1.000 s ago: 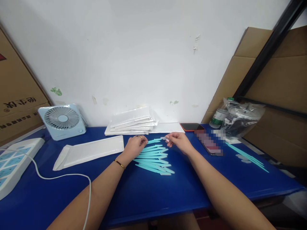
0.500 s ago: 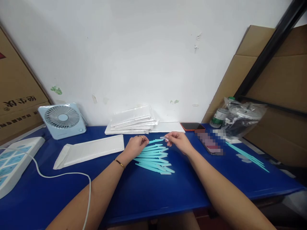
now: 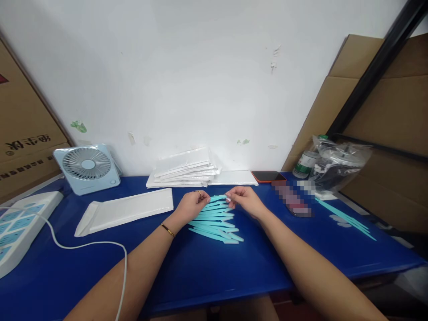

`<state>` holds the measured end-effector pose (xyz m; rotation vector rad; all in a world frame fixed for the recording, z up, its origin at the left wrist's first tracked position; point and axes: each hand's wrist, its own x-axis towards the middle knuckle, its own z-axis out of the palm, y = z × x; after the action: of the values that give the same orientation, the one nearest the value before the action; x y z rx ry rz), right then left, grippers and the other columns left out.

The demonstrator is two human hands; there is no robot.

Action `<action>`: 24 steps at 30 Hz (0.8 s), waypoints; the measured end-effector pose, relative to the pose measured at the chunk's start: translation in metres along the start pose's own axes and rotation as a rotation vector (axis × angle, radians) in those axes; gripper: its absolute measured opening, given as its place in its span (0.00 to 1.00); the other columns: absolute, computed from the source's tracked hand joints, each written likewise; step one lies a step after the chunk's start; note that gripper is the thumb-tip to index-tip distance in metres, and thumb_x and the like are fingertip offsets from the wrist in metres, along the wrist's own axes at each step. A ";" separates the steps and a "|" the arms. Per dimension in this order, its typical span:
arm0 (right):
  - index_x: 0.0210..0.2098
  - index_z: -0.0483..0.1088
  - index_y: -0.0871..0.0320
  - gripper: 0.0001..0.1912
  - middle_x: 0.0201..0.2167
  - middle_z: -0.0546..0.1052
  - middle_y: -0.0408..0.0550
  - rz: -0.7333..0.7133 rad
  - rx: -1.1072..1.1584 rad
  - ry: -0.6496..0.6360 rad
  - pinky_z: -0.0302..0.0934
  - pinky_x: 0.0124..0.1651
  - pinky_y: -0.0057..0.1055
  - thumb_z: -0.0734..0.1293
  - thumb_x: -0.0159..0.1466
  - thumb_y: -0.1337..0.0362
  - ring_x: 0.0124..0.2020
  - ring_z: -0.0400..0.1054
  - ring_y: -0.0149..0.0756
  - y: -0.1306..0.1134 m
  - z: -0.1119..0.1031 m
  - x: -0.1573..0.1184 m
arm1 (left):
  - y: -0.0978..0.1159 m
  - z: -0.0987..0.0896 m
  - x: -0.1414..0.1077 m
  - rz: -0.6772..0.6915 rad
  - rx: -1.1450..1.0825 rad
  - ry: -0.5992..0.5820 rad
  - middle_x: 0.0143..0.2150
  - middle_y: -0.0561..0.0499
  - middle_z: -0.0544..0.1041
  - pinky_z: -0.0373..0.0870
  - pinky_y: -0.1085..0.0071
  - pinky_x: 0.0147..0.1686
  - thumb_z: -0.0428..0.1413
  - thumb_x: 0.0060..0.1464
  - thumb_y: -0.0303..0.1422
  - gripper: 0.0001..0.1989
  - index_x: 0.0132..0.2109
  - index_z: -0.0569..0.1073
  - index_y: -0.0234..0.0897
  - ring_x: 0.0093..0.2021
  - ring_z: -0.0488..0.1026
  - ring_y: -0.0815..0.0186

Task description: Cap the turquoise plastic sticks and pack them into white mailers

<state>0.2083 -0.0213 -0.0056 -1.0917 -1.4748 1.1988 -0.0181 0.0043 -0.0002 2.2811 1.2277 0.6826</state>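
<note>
A slim teal eyebrow razor (image 3: 218,197) spans the gap between my two hands above the blue table. My left hand (image 3: 193,206) pinches one end of it, fingers closed. At the other end, my right hand (image 3: 244,200) has its fingertips closed on the razor's pale cap (image 3: 228,196). Just below the hands lies a fan of several similar teal razors (image 3: 214,223), handles toward the left and pale capped ends toward the right. My left fingers partly cover the upper handles.
Left of my hands lies a white padded pouch (image 3: 129,209); a stack of white packets (image 3: 183,167) sits by the wall. A blue fan (image 3: 88,169), a power strip (image 3: 23,223) and its white cable are at left. Phones (image 3: 268,177), loose teal razors (image 3: 347,218) and a bottle (image 3: 305,164) are right.
My right hand has moved slightly left, bringing the pale cap against the razor's end. My left hand has shifted slightly right with the razor.
</note>
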 end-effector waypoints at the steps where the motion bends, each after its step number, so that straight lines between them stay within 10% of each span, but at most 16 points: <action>1: 0.28 0.71 0.62 0.20 0.19 0.74 0.45 0.006 -0.021 -0.020 0.63 0.28 0.28 0.69 0.53 0.49 0.20 0.67 0.29 0.000 -0.001 0.000 | 0.001 0.000 -0.001 0.004 0.004 -0.013 0.30 0.53 0.76 0.62 0.73 0.30 0.47 0.56 0.40 0.14 0.36 0.74 0.38 0.31 0.69 0.67; 8: 0.35 0.75 0.58 0.12 0.25 0.75 0.46 -0.113 -0.688 0.307 0.59 0.33 0.30 0.65 0.57 0.58 0.27 0.67 0.35 0.008 -0.049 0.008 | 0.003 -0.002 -0.003 0.011 0.266 -0.018 0.36 0.52 0.76 0.62 0.69 0.37 0.50 0.55 0.38 0.11 0.38 0.75 0.42 0.38 0.71 0.63; 12: 0.33 0.75 0.58 0.08 0.33 0.74 0.49 -0.117 -0.924 0.231 0.58 0.36 0.30 0.67 0.54 0.64 0.32 0.66 0.35 0.022 -0.061 0.013 | -0.001 0.000 -0.002 -0.016 0.342 -0.013 0.41 0.50 0.75 0.60 0.66 0.42 0.53 0.53 0.37 0.09 0.40 0.74 0.43 0.45 0.69 0.59; 24: 0.30 0.72 0.59 0.11 0.21 0.72 0.42 -0.014 -0.497 0.058 0.56 0.25 0.25 0.70 0.51 0.58 0.21 0.63 0.28 0.011 -0.048 0.006 | 0.000 0.000 0.001 -0.010 0.348 -0.007 0.34 0.51 0.76 0.59 0.66 0.40 0.52 0.54 0.35 0.07 0.33 0.73 0.40 0.40 0.69 0.61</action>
<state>0.2552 -0.0058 -0.0107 -1.4255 -1.7822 0.7968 -0.0179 0.0050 -0.0003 2.5486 1.4481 0.4867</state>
